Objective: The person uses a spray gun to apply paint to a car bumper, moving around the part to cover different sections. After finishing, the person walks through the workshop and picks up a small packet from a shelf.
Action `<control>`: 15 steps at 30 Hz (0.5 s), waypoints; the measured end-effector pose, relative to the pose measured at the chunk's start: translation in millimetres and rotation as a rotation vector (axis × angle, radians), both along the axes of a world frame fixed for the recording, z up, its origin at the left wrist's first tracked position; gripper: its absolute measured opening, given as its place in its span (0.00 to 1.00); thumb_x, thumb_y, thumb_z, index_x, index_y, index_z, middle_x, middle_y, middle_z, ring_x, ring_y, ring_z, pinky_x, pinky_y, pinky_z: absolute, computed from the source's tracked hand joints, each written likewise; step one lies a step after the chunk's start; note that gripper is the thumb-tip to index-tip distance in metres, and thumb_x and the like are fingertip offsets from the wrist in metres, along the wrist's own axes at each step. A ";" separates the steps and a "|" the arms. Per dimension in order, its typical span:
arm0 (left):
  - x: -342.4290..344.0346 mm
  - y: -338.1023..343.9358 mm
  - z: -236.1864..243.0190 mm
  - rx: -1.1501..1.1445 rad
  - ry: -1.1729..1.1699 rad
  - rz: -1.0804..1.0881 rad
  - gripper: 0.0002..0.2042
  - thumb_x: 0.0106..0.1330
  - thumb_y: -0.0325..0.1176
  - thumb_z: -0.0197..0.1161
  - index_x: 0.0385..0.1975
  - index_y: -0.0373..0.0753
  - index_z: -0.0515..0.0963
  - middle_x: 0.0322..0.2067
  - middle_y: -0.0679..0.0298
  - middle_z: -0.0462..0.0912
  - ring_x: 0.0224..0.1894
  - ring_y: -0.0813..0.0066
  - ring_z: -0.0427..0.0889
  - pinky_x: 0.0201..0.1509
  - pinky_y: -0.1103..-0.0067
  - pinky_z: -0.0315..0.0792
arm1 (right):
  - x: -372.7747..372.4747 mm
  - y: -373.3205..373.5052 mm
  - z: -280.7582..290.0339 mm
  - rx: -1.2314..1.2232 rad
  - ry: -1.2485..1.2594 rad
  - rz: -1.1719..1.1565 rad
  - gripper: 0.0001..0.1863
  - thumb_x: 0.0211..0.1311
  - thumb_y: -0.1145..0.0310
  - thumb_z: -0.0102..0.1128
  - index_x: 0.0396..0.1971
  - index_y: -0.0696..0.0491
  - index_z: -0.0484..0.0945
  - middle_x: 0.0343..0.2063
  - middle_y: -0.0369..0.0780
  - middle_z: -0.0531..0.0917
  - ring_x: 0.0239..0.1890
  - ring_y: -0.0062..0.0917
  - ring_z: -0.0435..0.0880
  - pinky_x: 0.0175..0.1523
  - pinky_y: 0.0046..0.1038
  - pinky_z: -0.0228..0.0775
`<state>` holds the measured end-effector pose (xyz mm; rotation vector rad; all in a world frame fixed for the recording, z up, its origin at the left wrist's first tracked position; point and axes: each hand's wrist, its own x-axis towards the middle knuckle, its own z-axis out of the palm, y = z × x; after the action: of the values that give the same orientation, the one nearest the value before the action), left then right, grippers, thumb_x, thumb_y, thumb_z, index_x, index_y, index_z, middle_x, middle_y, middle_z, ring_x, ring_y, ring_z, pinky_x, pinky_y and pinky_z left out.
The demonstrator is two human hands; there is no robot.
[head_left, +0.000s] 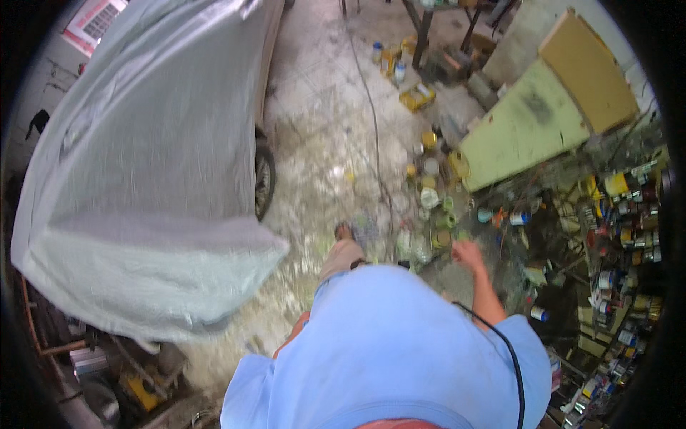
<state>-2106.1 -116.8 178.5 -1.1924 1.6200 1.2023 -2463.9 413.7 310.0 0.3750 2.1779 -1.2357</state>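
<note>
My right hand (468,255) hangs out at my right side, a little blurred, its fingers curled in and nothing showing in them. It touches nothing that I can see. Below it on the floor stand cans and jars, among them a yellowish can (442,239) and small green cups (449,204). Of my left arm only a bit of skin (291,334) shows beside my blue shirt; the left hand is hidden behind my body.
A car under a silver-grey cover (157,164) fills the left. A dark cable (376,136) runs along the stained floor (314,93). Pale green panel (525,125) and tan board (586,71) lean at the right. Shelves of cans (616,184) line the far right; scrap (143,379) lies lower left.
</note>
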 end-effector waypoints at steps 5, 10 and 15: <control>-336.9 -222.6 7.3 -0.384 0.337 -0.639 0.28 0.70 0.58 0.61 0.42 0.33 0.85 0.34 0.45 0.88 0.39 0.52 0.89 0.44 0.59 0.79 | 11.3 -50.6 -47.4 0.224 -0.444 0.092 0.16 0.64 0.58 0.63 0.30 0.58 0.84 0.26 0.44 0.86 0.31 0.33 0.87 0.34 0.37 0.77; -659.6 -334.1 131.8 -0.234 0.816 0.052 0.24 0.74 0.48 0.63 0.59 0.34 0.81 0.41 0.59 0.89 0.35 0.73 0.85 0.41 0.73 0.78 | -72.5 -110.9 -62.6 0.229 -0.501 0.057 0.17 0.61 0.56 0.64 0.31 0.57 0.86 0.30 0.46 0.87 0.34 0.38 0.87 0.38 0.41 0.77; -835.8 -369.7 186.9 -0.297 0.882 -0.072 0.24 0.77 0.48 0.61 0.62 0.36 0.79 0.46 0.63 0.88 0.38 0.78 0.84 0.44 0.75 0.78 | -286.1 -168.4 -161.9 0.340 -0.426 0.348 0.19 0.59 0.53 0.66 0.31 0.56 0.87 0.34 0.48 0.88 0.37 0.43 0.87 0.41 0.45 0.78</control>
<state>-2941.9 -486.5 365.4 -0.7764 2.5289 1.5973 -2750.1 245.4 148.1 0.3394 1.9660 -0.5376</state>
